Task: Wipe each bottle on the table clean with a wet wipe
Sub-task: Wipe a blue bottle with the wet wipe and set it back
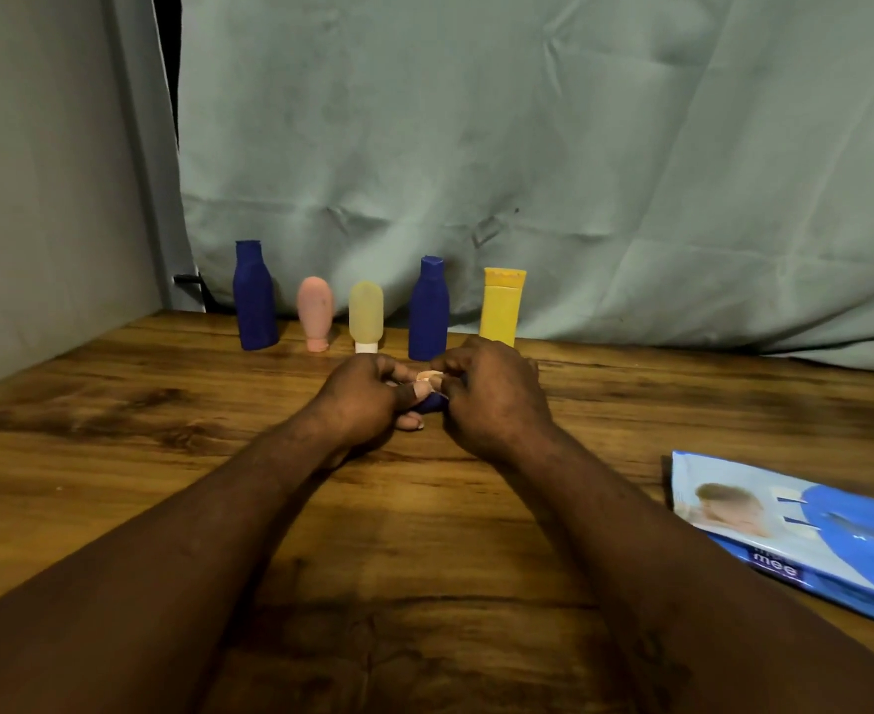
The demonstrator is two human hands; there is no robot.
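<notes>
Several bottles stand in a row at the back of the wooden table (115,456): a tall dark blue bottle (254,296), a pink tube (315,314), a pale yellow tube (366,316), a second dark blue bottle (428,309) and a yellow tube (502,306). In front of them my left hand (363,399) and my right hand (491,399) meet over the table. Both curl round a small dark blue object (432,401) that is mostly hidden between them. Something pale (429,376) shows between the fingers; what it is cannot be told.
A blue pack of wet wipes (806,528) lies flat at the table's right edge. A pale green cloth (527,146) hangs behind the bottles, and a grey wall (38,198) closes the left side.
</notes>
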